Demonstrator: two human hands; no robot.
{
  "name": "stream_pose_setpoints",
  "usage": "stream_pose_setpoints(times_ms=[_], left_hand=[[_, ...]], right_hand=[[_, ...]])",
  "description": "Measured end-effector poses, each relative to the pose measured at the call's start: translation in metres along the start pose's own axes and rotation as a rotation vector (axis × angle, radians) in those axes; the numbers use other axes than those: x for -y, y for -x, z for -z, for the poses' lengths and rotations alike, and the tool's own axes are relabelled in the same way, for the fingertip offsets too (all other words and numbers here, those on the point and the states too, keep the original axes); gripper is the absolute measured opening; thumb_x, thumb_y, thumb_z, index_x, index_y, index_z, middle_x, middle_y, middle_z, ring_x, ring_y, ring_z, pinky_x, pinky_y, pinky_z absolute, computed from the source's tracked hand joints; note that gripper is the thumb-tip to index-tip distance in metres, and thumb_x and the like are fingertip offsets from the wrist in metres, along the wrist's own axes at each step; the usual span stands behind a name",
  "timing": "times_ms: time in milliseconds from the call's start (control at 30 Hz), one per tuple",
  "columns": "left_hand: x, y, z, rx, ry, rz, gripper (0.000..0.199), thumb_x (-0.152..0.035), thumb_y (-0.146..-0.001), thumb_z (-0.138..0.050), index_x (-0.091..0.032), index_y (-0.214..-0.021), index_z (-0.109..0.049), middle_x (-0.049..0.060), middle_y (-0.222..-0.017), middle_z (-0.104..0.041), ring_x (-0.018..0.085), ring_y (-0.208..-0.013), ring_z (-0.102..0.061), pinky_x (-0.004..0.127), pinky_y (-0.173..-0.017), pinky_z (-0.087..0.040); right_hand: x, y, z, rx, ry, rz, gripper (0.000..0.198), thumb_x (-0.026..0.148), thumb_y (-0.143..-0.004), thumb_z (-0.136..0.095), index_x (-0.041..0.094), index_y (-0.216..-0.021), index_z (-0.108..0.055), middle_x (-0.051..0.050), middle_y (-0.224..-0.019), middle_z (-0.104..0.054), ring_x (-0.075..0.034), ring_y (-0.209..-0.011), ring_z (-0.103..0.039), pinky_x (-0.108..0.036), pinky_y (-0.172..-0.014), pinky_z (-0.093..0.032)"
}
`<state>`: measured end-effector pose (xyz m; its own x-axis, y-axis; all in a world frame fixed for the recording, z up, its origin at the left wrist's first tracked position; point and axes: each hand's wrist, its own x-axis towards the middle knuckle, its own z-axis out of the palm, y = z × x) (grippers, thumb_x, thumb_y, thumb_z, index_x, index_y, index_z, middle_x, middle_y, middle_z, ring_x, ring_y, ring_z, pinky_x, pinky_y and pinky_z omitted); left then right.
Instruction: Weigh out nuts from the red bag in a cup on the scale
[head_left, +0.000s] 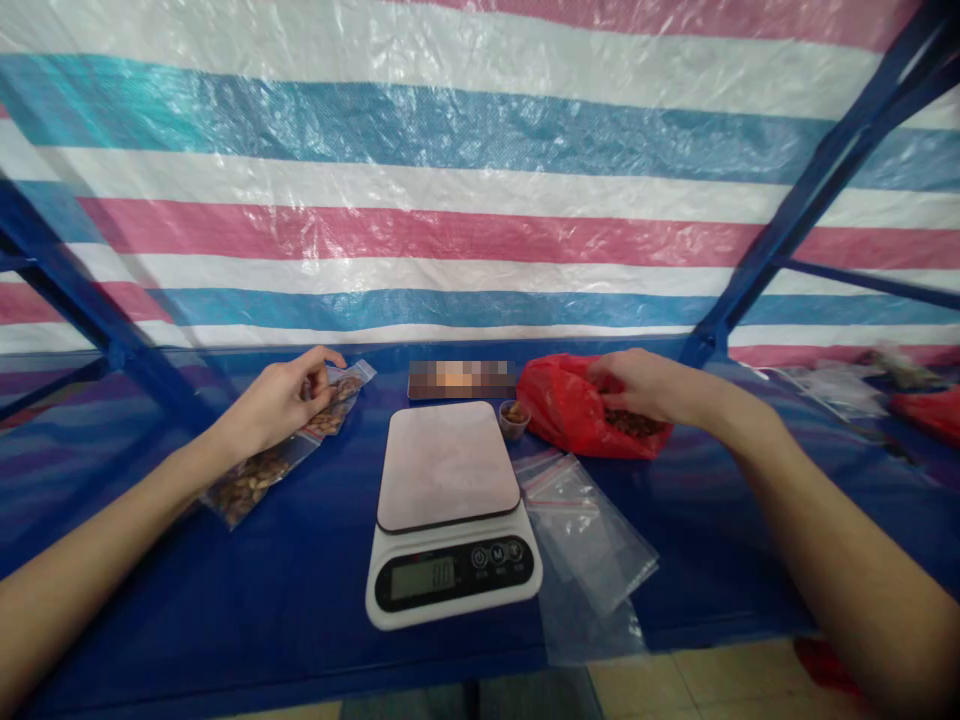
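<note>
My left hand (pixel 289 395) is over a small clear zip bag (pixel 341 398) of brown nuts or seeds, its fingers loosely curled and apart. A second clear bag (pixel 251 480) with larger brown pieces lies under my left wrist. At the mouth of a red plastic bag (pixel 559 410), my right hand (pixel 634 385) has its fingers curled at the rim, the tips partly hidden. Small brown pieces (pixel 634 424) show inside the red bag. Between my hands stands a white kitchen scale (pixel 448 470) with a bare plate, its display appearing to read 0.0.
A small clear cup (pixel 514 420) with brown pieces stands behind the scale, beside a blurred flat object (pixel 461 380). Flat zip bags (pixel 592 540) overhang the blue table's (pixel 300 600) front edge. Blue metal bars (pixel 787 230) and a striped plastic sheet (pixel 450 230) bound the back.
</note>
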<state>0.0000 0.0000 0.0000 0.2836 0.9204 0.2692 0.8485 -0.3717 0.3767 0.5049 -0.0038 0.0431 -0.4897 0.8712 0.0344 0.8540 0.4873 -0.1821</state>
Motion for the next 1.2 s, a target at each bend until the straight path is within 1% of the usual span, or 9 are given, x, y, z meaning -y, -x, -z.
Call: stream_pose_setpoints(times_ms=[100, 167, 367, 467, 567, 667, 767, 900, 1200], left_hand=[[-0.007, 0.001, 0.002, -0.009, -0.007, -0.009, 0.045, -0.024, -0.084, -0.052, -0.017, -0.129, -0.058, -0.004, -0.075, -0.059, 0.015, -0.070, -0.057, 0.027, -0.076, -0.045], [-0.009, 0.001, 0.003, -0.036, -0.012, -0.032, 0.050, -0.024, -0.081, -0.052, -0.016, -0.130, -0.059, -0.005, -0.075, -0.059, 0.015, -0.071, -0.058, 0.026, -0.077, -0.045], [-0.007, 0.002, 0.002, -0.077, -0.024, -0.069, 0.053, -0.028, -0.082, -0.053, -0.018, -0.133, -0.062, -0.003, -0.078, -0.060, 0.016, -0.070, -0.060, 0.028, -0.074, -0.045], [-0.005, 0.002, 0.003, -0.130, -0.036, -0.046, 0.050, -0.030, -0.083, -0.054, -0.020, -0.130, -0.066, -0.001, -0.077, -0.060, 0.019, -0.069, -0.060, 0.031, -0.075, -0.047], [-0.002, 0.001, 0.004, -0.171, -0.032, -0.046, 0.047, -0.032, -0.084, -0.054, -0.021, -0.128, -0.068, 0.004, -0.088, -0.066, 0.023, -0.079, -0.065, 0.034, -0.079, -0.050], [0.003, -0.001, 0.004, -0.154, -0.009, -0.097, 0.046, -0.032, -0.086, -0.054, -0.020, -0.128, -0.067, 0.008, -0.105, -0.070, 0.026, -0.092, -0.067, 0.036, -0.084, -0.052], [0.009, -0.003, 0.003, -0.127, 0.009, -0.154, 0.041, -0.033, -0.089, -0.053, -0.018, -0.123, -0.069, 0.009, -0.113, -0.071, 0.026, -0.101, -0.068, 0.036, -0.090, -0.053], [0.014, -0.005, 0.001, -0.093, 0.022, -0.206, 0.033, -0.035, -0.093, -0.052, -0.018, -0.112, -0.073, 0.009, -0.111, -0.071, 0.026, -0.104, -0.069, 0.037, -0.097, -0.052], [0.010, -0.003, 0.004, -0.035, 0.038, -0.230, 0.032, -0.032, -0.094, -0.051, -0.017, -0.107, -0.076, 0.008, -0.106, -0.071, 0.024, -0.099, -0.069, 0.035, -0.093, -0.053]], right_hand=[[0.007, -0.005, -0.019, -0.081, 0.017, 0.051, 0.045, -0.001, -0.076, -0.059, 0.021, -0.107, -0.081, -0.008, -0.113, -0.082, -0.025, -0.098, -0.078, -0.030, -0.085, -0.059], [0.011, -0.009, -0.028, -0.122, 0.044, 0.078, 0.054, -0.005, -0.073, -0.054, 0.018, -0.116, -0.079, -0.012, -0.126, -0.079, -0.028, -0.116, -0.075, -0.034, -0.102, -0.056], [0.014, -0.018, -0.032, -0.078, 0.065, 0.137, 0.047, -0.005, -0.079, -0.049, 0.014, -0.112, -0.077, -0.015, -0.131, -0.076, -0.029, -0.124, -0.072, -0.035, -0.113, -0.051], [0.017, -0.018, -0.030, -0.093, 0.041, 0.164, 0.048, -0.006, -0.076, -0.048, 0.013, -0.112, -0.076, -0.016, -0.130, -0.076, -0.031, -0.124, -0.072, -0.036, -0.110, -0.052], [0.017, -0.018, -0.029, -0.103, 0.022, 0.182, 0.050, -0.006, -0.074, -0.049, 0.013, -0.112, -0.076, -0.016, -0.125, -0.078, -0.031, -0.121, -0.073, -0.036, -0.106, -0.054], [0.015, -0.019, -0.028, -0.120, 0.005, 0.193, 0.057, -0.006, -0.070, -0.050, 0.013, -0.117, -0.075, -0.016, -0.128, -0.078, -0.030, -0.120, -0.074, -0.036, -0.105, -0.054], [0.017, -0.019, -0.025, -0.119, -0.001, 0.189, 0.053, -0.006, -0.067, -0.049, 0.013, -0.109, -0.077, -0.016, -0.124, -0.079, -0.029, -0.112, -0.075, -0.033, -0.099, -0.055], [0.023, -0.019, -0.018, -0.131, -0.017, 0.204, 0.046, -0.004, -0.067, -0.049, 0.013, -0.100, -0.077, -0.014, -0.114, -0.081, -0.028, -0.101, -0.076, -0.032, -0.091, -0.055], [0.014, -0.019, -0.012, -0.204, -0.084, 0.227, 0.034, 0.002, -0.067, -0.049, 0.019, -0.084, -0.073, -0.006, -0.089, -0.078, -0.024, -0.081, -0.071, -0.031, -0.077, -0.051]])
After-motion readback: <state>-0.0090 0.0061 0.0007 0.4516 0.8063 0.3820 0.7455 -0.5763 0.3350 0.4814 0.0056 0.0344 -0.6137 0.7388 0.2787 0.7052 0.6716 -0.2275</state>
